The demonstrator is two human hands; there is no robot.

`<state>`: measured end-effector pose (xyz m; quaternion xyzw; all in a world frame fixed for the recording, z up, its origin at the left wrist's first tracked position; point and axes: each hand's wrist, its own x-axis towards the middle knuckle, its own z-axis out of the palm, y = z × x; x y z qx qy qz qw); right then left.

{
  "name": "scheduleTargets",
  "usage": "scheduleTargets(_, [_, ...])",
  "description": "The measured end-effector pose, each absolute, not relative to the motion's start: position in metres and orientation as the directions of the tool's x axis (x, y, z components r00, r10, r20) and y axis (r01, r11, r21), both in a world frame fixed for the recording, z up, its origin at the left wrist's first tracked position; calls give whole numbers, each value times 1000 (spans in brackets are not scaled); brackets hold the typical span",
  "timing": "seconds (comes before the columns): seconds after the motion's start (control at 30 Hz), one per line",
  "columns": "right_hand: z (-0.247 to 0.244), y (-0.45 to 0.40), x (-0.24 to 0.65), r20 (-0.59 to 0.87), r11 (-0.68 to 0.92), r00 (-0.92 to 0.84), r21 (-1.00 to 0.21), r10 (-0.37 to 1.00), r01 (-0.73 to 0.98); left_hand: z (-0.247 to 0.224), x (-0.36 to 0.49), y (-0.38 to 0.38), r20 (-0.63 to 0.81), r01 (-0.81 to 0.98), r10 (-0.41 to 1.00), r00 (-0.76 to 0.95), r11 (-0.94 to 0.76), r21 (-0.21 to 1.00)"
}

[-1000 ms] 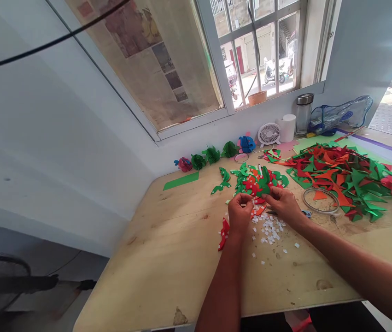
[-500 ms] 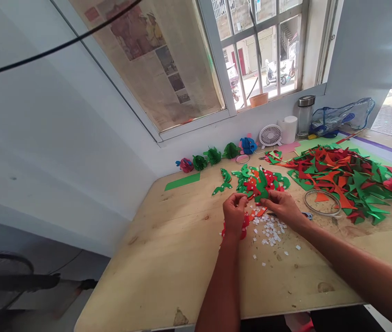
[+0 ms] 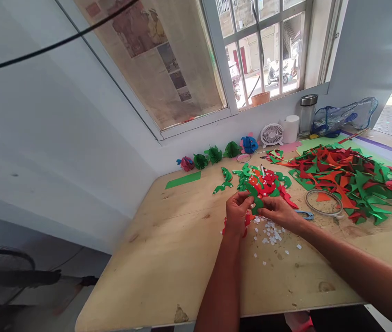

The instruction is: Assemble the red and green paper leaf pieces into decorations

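Observation:
Between my hands is a green paper piece (image 3: 257, 201), raised over the table. My left hand (image 3: 237, 213) pinches its left side, fingers closed. On its right edge the fingers of my right hand (image 3: 278, 211) are closed too. Small white squares (image 3: 271, 233) lie scattered just below my hands. Red paper pieces (image 3: 228, 226) show partly from behind my left hand. Beyond my hands, a pile of red and green cut shapes (image 3: 268, 179) dotted with white squares covers the wood. Blue-handled scissors (image 3: 305, 215) rest by my right wrist, partly hidden.
A large heap of red and green scraps (image 3: 348, 180) lies on the right, with a clear ring (image 3: 324, 203) beside it. Along the wall stand folded paper figures (image 3: 214, 155), a small fan (image 3: 272, 134), a white roll (image 3: 290, 129) and a glass bottle (image 3: 307, 115). A green strip (image 3: 183, 180) lies at the back left.
The green piece has moved slightly left and down, and my left hand has now taken hold of it. More of the blue-handled scissors shows. The view has shifted a little.

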<state>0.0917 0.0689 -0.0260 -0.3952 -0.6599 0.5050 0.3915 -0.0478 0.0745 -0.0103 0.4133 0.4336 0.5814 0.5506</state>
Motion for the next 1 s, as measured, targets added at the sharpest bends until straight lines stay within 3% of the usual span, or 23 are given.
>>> scheduleTargets(0.23, [-34, 73, 92, 138, 203, -289, -957, 947, 209, -11, -43, 75, 11, -231, 995, -97, -33, 972])
scheduleTargets(0.5, [-30, 71, 92, 121, 186, -330, -967, 936, 172, -20, -45, 79, -80, -366, 994, -71, 48, 929])
scheduleTargets(0.73, [-27, 70, 93, 147, 215, -354, -963, 924, 160, -19, -46, 78, -151, -496, 986, 78, 169, 852])
scheduleTargets(0.87, [-32, 72, 93, 132, 220, -344, -947, 930, 232, -18, -44, 79, -91, -418, 994, -68, 54, 907])
scheduleTargets(1.0, [-35, 70, 90, 189, 287, -264, -867, 946, 407, -18, -38, 75, 157, -145, 958, -241, -195, 970])
